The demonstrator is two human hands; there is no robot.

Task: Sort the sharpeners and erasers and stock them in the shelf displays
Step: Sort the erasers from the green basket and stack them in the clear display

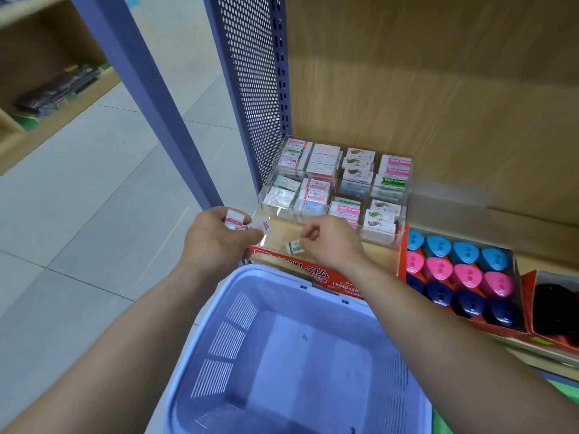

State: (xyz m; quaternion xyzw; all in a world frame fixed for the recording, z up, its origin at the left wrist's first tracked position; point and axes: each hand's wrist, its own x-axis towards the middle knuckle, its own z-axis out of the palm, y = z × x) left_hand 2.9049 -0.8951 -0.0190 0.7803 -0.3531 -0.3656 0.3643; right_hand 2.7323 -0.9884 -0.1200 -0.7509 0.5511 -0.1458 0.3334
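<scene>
Black sharpeners (556,300) partly beyond right edge

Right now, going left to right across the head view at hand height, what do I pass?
The left hand holding red-labelled erasers → green-labelled eraser pinched in the fingers of the right hand → blue, pink and navy sharpeners → black sharpeners.
</scene>
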